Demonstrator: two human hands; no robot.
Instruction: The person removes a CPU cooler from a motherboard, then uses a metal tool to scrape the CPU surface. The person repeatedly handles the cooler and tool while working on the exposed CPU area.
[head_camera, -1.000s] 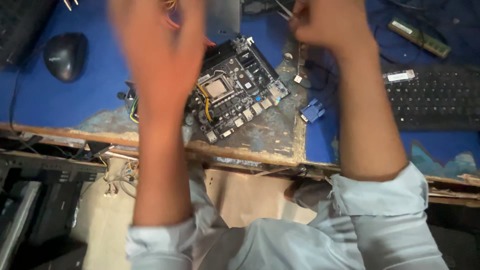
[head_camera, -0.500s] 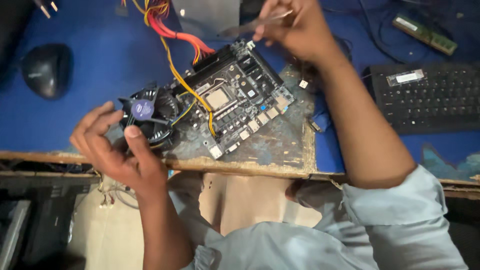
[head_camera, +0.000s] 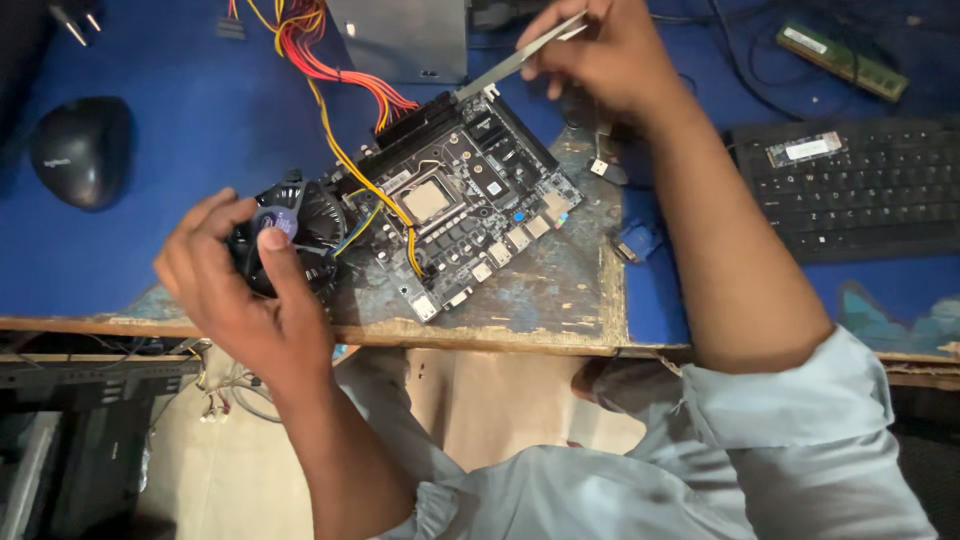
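Near left, the left hand (head_camera: 240, 300) is gripping the round black cooler fan (head_camera: 285, 235) at the motherboard's (head_camera: 460, 200) left corner; the bare processor socket (head_camera: 427, 200) is lying just right of it. Farther off, the right hand (head_camera: 600, 55) is pinching a thin metal tool (head_camera: 515, 62), slanting down-left onto the board's far edge.

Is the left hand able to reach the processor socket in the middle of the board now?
Probably yes, but not empty: the left hand grips the black cooler fan beside the motherboard. The socket lies uncovered; only a yellow cable runs along it.
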